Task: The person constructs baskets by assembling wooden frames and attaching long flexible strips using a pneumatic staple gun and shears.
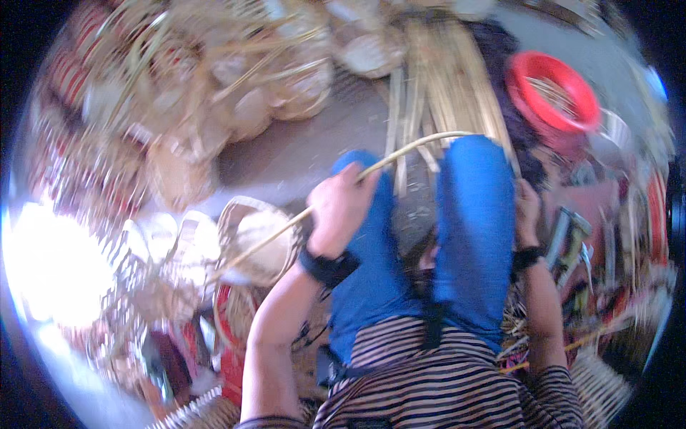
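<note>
My left hand (341, 205) is closed round a long, thin, pale cane rod (275, 237), above my left knee. The rod slants from the lower left, passes through the fist and curves over to my right knee. My right hand (527, 212) is down beside the outer side of my right knee, close to some hand tools (572, 232). Its fingers are blurred and partly hidden, so whether they grip anything does not show. Both wrists wear black bands. Long split bamboo strips (454, 79) lie on the floor beyond my knees.
Woven baskets (304, 79) crowd the far left, and a round shallow basket (259, 239) is beside my left arm. A red plastic basin (518, 96) holding thin sticks stands at the far right. The edges of the picture are smeared, with glare at the left.
</note>
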Demonstrator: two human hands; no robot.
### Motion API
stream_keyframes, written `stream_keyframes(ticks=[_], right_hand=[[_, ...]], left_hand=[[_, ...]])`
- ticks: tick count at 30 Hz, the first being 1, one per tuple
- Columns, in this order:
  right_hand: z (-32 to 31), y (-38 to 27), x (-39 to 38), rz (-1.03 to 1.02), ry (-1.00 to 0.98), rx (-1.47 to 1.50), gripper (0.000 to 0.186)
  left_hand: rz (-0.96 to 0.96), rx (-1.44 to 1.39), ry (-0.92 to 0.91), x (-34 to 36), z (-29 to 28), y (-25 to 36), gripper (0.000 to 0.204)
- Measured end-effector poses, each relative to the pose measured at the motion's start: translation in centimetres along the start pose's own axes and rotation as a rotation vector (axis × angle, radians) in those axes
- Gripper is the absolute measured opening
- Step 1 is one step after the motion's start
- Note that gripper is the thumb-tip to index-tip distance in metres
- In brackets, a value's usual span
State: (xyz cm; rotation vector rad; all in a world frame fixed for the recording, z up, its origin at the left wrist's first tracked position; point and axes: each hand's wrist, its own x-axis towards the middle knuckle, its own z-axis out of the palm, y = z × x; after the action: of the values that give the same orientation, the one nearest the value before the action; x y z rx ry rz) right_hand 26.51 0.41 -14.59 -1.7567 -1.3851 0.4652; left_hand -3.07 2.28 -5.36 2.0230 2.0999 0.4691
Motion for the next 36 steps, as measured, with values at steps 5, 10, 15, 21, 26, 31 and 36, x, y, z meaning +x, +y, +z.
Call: stream_keyframes(ticks=[5,10,15,21,26,31,36], right_hand=[[-3.5,1.1,6.1,-0.340,-0.073,-0.407,0.017],[-7.7,1.7,10.1,-0.611,-0.017,-0.452,0.014],[-10.5,2.6,7.2,-0.271,0.123,-0.234,0.020],[-12.1,0.2,1.9,0.015,0.206,0.137,0.021],[-9.8,-3.5,-0.8,0.052,0.175,0.249,0.021],[-9.1,-5.3,-2.3,0.133,0.057,0.368,0.014],[-6.9,-4.4,-2.8,0.199,0.059,0.518,0.007]], left_hand=[[0.444,-0.019,0.422,0.6,-1.2,-3.3,0.025],[-0.164,-0.326,0.223,-1.2,1.6,-16.0,0.029],[-0.476,-0.138,-0.377,-9.6,11.2,-24.2,0.045],[-0.616,-0.150,-0.691,-11.0,9.3,-25.0,0.046],[-0.586,-0.351,-0.688,-11.1,2.6,-26.4,0.050],[-0.515,-0.162,-0.165,-9.5,-1.6,-29.1,0.040],[0.009,-0.289,0.176,-2.4,-3.7,-20.0,0.037]])
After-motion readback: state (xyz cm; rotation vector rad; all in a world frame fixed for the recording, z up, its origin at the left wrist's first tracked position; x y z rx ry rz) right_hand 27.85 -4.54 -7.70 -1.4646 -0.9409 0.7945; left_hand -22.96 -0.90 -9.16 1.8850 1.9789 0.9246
